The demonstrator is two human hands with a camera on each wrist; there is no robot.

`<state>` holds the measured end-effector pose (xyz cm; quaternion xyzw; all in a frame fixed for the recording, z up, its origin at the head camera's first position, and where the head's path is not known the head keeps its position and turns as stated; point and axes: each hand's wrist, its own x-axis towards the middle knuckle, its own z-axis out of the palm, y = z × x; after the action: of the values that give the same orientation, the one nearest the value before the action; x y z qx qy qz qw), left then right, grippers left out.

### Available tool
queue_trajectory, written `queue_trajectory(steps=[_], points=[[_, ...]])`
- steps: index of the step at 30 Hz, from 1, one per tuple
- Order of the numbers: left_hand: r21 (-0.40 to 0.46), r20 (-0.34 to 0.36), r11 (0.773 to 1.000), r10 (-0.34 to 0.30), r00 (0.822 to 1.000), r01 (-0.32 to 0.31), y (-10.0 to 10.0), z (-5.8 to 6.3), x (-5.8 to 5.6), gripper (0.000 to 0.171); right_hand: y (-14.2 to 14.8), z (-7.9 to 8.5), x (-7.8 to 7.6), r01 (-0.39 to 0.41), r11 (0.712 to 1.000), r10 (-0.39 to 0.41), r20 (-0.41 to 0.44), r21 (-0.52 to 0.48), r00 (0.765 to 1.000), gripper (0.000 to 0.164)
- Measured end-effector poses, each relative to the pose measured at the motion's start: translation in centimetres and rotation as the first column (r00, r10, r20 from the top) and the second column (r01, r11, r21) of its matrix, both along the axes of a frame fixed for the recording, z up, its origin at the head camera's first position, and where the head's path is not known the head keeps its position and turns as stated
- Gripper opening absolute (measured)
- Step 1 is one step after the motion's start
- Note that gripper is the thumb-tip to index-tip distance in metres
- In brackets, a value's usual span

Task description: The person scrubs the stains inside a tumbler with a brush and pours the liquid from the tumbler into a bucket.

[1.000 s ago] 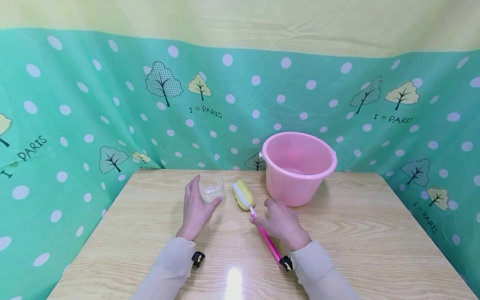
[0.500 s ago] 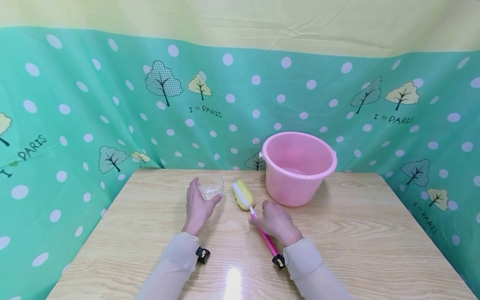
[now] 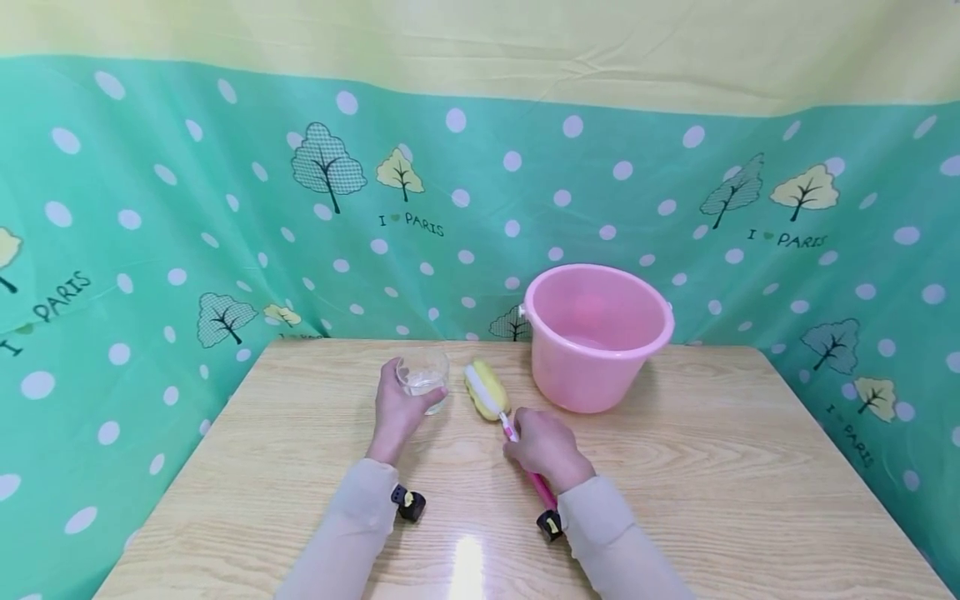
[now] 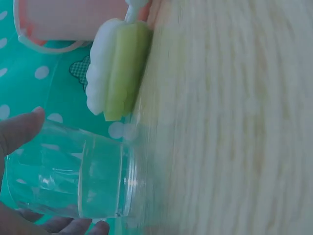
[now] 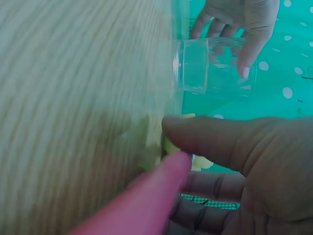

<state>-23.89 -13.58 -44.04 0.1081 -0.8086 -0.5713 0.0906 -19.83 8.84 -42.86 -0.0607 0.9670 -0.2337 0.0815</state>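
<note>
A clear glass cup (image 3: 423,379) stands upright on the table, with what looks like clear liquid in its lower part. My left hand (image 3: 399,410) holds it from the near left side, thumb on one side and fingers on the other; the left wrist view shows the cup (image 4: 73,171) between them. To its right lies a sponge brush (image 3: 487,392) with a yellow and white head and a pink handle. My right hand (image 3: 546,446) grips the upper handle, partly hiding it. In the right wrist view, the thumb and fingers lie around the pink handle (image 5: 146,196).
A pink bucket (image 3: 592,383) stands at the back right, behind my right hand. The wooden table (image 3: 720,500) ends at the back against a green dotted curtain (image 3: 480,217), which also hangs at both sides.
My right hand has come down onto the brush handle and closed around it. My left hand has shifted slightly right and settled around the cup. The brush head and bucket have not moved.
</note>
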Motion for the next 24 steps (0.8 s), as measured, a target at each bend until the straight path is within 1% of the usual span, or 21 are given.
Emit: queue_trajectory(steps=[4, 6, 10, 13, 17, 21, 24], points=[[0.028, -0.009, 0.999, -0.016, 1.0, 0.016, 0.0, -0.3, -0.2, 0.1, 0.1, 0.1, 0.1, -0.018, 0.999, 0.019, -0.04, 0.039, 0.999, 0.01], [0.043, -0.026, 0.999, -0.023, 0.999, 0.025, -0.1, -0.4, -0.2, 0.1, 0.2, 0.1, 0.0, -0.014, 0.998, 0.016, -0.043, 0.055, 0.999, 0.007], [0.068, -0.06, 0.997, -0.043, 0.997, 0.047, -0.3, -0.6, -0.4, 0.1, 0.3, 0.2, -0.3, 0.012, 0.997, -0.01, -0.03, 0.082, 1.0, 0.009], [0.077, -0.064, 0.996, -0.049, 0.997, 0.054, -0.5, -0.7, -0.5, 0.1, 0.4, 0.2, -0.5, 0.034, 0.996, -0.033, -0.018, 0.087, 0.999, 0.01], [0.096, -0.049, 0.994, -0.054, 0.997, 0.058, -0.7, -0.8, -0.5, 0.1, 0.6, 0.3, -0.7, 0.058, 0.997, -0.057, -0.013, 0.06, 0.998, 0.011], [0.115, -0.054, 0.991, -0.059, 0.997, 0.064, -0.8, -1.0, -0.5, 0.1, 0.9, 0.3, -0.9, 0.083, 0.996, -0.082, -0.034, 0.022, 0.996, 0.015], [0.118, -0.071, 0.991, -0.061, 0.996, 0.069, -0.8, -1.1, -0.6, 0.099, 1.1, 0.4, -0.9, 0.108, 0.994, -0.108, -0.058, 0.004, 0.993, 0.009]])
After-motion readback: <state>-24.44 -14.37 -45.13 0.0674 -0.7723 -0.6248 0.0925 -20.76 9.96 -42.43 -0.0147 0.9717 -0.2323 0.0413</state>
